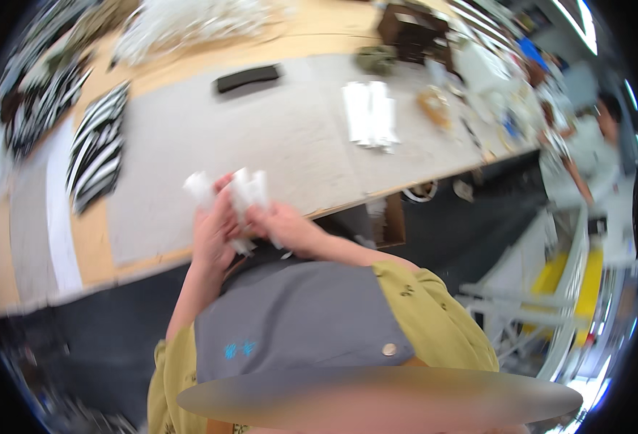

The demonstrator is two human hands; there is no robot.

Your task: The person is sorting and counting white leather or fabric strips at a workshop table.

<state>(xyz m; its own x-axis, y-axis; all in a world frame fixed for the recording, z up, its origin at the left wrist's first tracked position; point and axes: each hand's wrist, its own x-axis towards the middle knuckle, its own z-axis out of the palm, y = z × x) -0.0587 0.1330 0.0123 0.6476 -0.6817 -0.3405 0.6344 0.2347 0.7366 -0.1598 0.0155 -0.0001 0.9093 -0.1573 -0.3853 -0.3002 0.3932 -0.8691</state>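
Observation:
Over the front edge of the table, my left hand (214, 230) grips a bunch of white strips (198, 186), perhaps fabric or paper; blur hides which. Close beside it, my right hand (286, 227) is closed around more white strips (251, 187). The strips stick up above both hands, and some ends hang below the fingers. Whether the two bunches are joined cannot be seen. A stack of similar white strips (370, 115) lies to the right on the grey table covering (297, 125).
A dark block-like object (248, 78) lies farther back. Black-and-white striped pieces (99, 146) are piled at left, with a white translucent heap (199, 24) behind. At back right stand a dark brown box (414, 32) and an orange-brown item (434, 107). Another person (585, 130) is at far right.

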